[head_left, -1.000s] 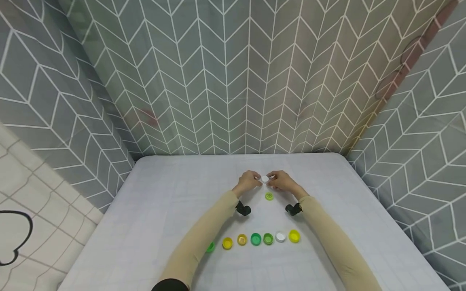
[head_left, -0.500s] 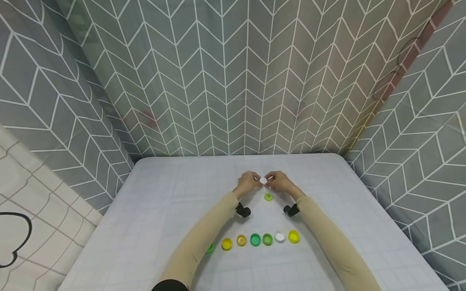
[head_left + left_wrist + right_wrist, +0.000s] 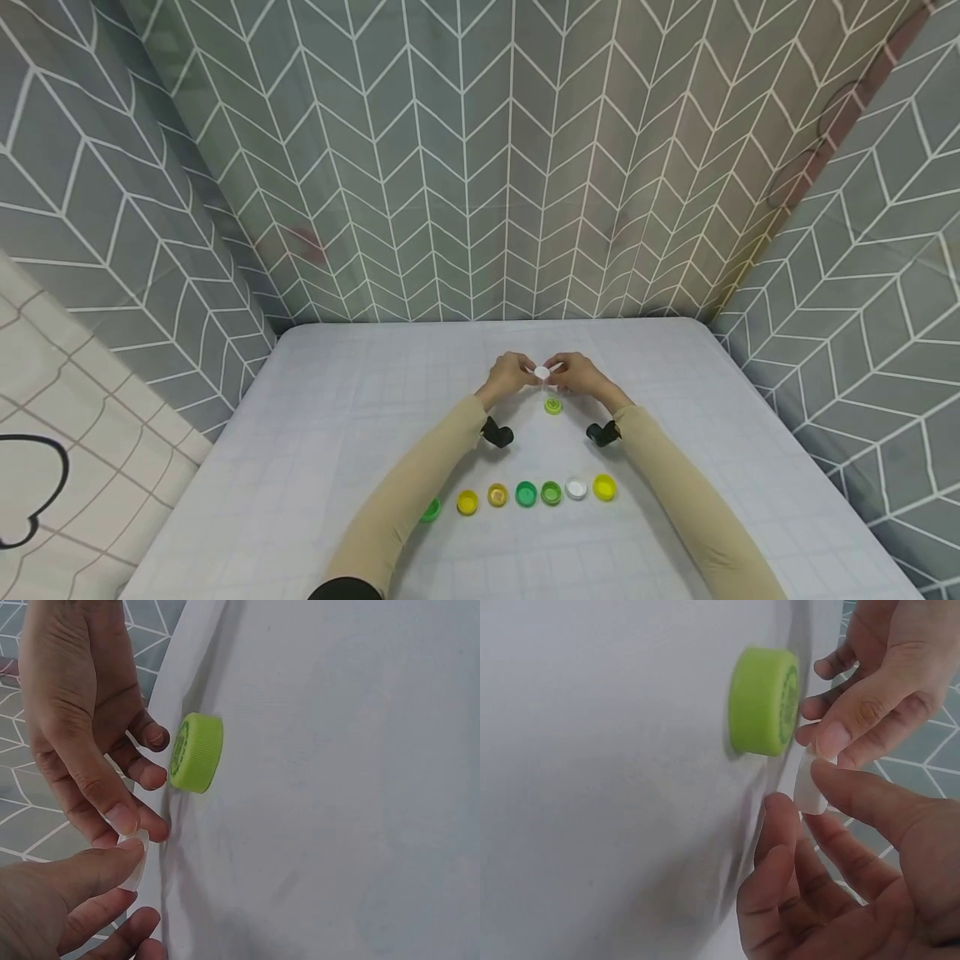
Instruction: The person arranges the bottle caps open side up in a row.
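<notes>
A small white bottle cap [image 3: 542,372] is held off the table between my two hands, near the far side. My left hand [image 3: 510,373] pinches its left edge between thumb and fingers. From the other side my right hand [image 3: 576,373] pinches it too; in the right wrist view that thumb lies on the white cap [image 3: 810,787]. Fingertips partly cover the cap in both wrist views. Just nearer than the hands, a lime-green bottle cap [image 3: 552,406] rests on the table. Its ribbed side and embossed top show on the lime-green cap [image 3: 197,753] in the left wrist view.
A row of caps crosses the white-covered table [image 3: 337,417] between the forearms: a green cap [image 3: 431,510] beside the left sleeve, a yellow cap [image 3: 467,502], several others, and a bright yellow cap [image 3: 604,487] at the right end. A patterned curtain [image 3: 480,167] hangs behind.
Both hands keep their hold on the white cap, with only slight shifts. The cap's face now shows as a plainer white disc than a second ago. The lime-green cap and the row stay put.
</notes>
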Tool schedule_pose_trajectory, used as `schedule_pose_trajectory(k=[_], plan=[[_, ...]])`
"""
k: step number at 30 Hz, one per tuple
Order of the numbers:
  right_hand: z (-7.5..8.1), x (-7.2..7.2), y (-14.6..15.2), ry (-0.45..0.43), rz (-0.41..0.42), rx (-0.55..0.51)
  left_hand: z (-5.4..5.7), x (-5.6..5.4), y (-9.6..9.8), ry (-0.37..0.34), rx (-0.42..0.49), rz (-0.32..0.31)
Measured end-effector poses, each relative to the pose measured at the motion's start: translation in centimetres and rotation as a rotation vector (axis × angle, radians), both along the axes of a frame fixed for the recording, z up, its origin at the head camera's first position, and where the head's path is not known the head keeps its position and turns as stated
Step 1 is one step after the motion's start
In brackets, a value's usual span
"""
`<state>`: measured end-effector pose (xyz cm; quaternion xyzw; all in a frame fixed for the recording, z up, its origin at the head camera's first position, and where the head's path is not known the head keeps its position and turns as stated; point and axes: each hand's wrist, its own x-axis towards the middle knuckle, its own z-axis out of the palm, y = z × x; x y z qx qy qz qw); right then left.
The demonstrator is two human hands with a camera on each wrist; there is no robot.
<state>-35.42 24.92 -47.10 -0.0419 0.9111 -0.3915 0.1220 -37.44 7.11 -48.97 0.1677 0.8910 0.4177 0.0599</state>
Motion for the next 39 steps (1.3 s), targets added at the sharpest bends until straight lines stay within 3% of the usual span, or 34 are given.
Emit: schedule_pose_trajectory(k=[12,21,30,39], plan=[[0.9,0.6,-0.3,0.108,0.041,0.01,0.6,0.1,-0.4,-0.073,0.135,-0.015],[1.8,1.0,-0.3,0.151,0.059,-0.007,1.9,0.5,-0.9,-0.065,0.169,-0.001],[3.0,2.5,0.1,0.284,0.097,-0.04,3.2,1.3,-1.5,-0.027,0.182,-0.026],[4.2,4.0,0.5,0.317,0.075,-0.083,4.4,2.5,-1.2,-0.086,0.275,-0.06]])
